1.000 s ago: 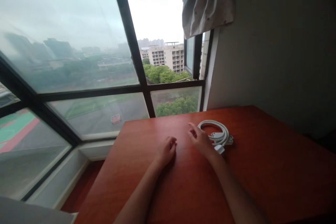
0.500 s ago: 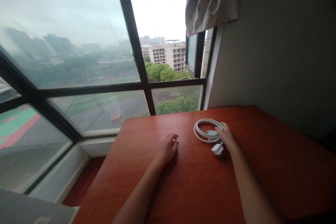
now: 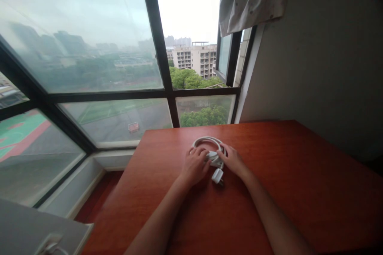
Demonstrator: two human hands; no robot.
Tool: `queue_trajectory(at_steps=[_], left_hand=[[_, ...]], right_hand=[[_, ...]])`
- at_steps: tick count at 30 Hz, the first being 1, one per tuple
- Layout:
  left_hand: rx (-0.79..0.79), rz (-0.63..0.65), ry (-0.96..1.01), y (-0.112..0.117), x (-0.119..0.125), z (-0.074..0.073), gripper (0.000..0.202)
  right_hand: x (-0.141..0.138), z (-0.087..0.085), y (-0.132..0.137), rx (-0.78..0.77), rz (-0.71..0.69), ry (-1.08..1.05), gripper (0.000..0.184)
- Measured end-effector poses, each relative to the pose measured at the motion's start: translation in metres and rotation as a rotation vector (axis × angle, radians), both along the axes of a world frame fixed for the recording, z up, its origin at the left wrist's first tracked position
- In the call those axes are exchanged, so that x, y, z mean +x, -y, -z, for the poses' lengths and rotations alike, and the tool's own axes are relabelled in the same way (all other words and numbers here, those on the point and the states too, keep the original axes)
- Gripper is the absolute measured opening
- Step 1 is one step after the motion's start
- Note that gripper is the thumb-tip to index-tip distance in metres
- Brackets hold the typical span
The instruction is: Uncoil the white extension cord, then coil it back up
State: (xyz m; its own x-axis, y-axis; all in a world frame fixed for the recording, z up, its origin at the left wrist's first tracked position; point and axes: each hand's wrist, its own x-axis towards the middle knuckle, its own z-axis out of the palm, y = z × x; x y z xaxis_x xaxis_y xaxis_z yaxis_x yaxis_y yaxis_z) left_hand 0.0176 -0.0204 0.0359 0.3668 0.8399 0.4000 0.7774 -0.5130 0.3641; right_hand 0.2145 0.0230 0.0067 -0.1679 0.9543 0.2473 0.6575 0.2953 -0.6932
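Note:
A coiled white power cord point(image 3: 207, 138) is on the reddish-brown table, held between my two hands. Its plug point(image 3: 218, 175), with metal prongs showing, hangs out on the near side of the coil. Another white block point(image 3: 213, 157), perhaps the cord's other end, sits inside the loop, partly covered by fingers. My left hand point(image 3: 196, 164) curls over the left side of the coil, its fingertips at the loop and the white block. On the opposite side, my right hand point(image 3: 232, 160) grips the coil between thumb and fingers.
The wooden table point(image 3: 143, 191) extends around both forearms. Behind it stand dark-framed windows point(image 3: 113, 95), one pane open. A spotted curtain point(image 3: 253, 0) hangs at upper right by a grey wall point(image 3: 314, 67). A pale panel point(image 3: 36, 227) is at the lower left.
My right hand has brought the coiled cord leftward to the middle of the table. My left hand, earlier empty beside it, now has its fingers on the coil. The view has shifted slightly.

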Motion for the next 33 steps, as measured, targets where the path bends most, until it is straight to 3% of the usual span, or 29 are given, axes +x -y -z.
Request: queue_trajectory(at_steps=[4,10,13,33], left_hand=[[-0.001,0.023,-0.011,0.001,-0.001,-0.001,0.021],[0.064,0.045,-0.128,0.003,-0.001,-0.001,0.024],[0.079,0.059,-0.173,0.001,-0.001,-0.001,0.021],[0.101,0.062,-0.113,-0.002,-0.003,0.003,0.021]], right_hand=[[0.012,-0.003,-0.002,0.012,-0.003,0.016,0.044],[0.03,-0.004,-0.006,-0.014,0.134,0.122,0.039],[0.031,-0.005,-0.006,-0.026,0.109,0.138,0.031],[0.019,-0.003,-0.004,-0.065,0.029,0.09,0.028]])
